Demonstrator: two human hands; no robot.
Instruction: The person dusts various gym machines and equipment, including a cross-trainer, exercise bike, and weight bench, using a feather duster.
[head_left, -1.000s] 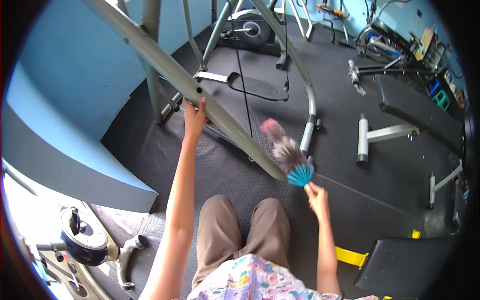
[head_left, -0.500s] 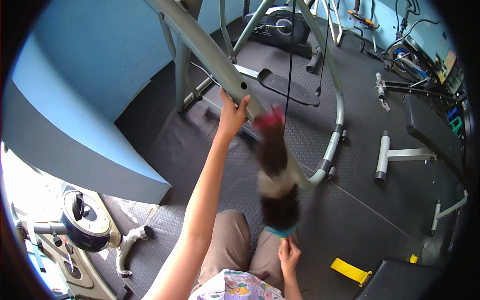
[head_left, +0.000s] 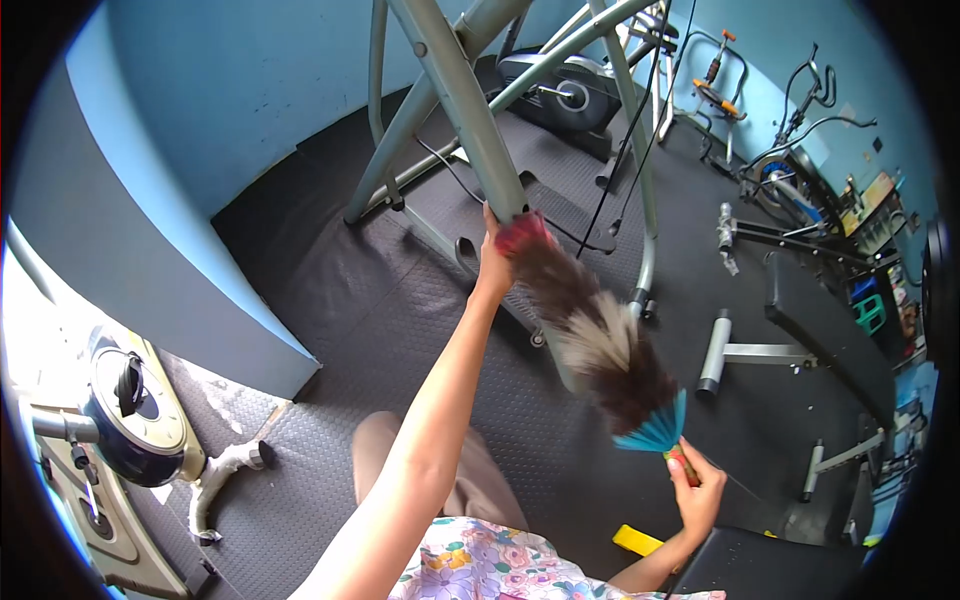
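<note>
A feather duster (head_left: 610,340) with brown and cream feathers, a red tip and a teal collar lies diagonally across the middle of the view. Its handle is in my right hand (head_left: 698,490), fingers closed round it just below the collar. My left hand (head_left: 494,262) grips the lower part of a thick grey metal tube (head_left: 478,140), part of an exercise machine's frame. The duster's red tip is against or just in front of that tube, right beside my left hand, and hides some of its fingers.
A blue curved wall (head_left: 170,230) stands to the left, with an exercise bike (head_left: 145,410) below it. On the right is a black padded bench (head_left: 825,325) on a white-grey stand. Another stationary bike (head_left: 565,95) sits behind the frame. Black textured matting (head_left: 330,390) covers the floor.
My right hand has swung right and slightly up, tilting the duster from nearly upright to diagonal. The view has shifted; my left hand still holds the tube, now lower on it.
</note>
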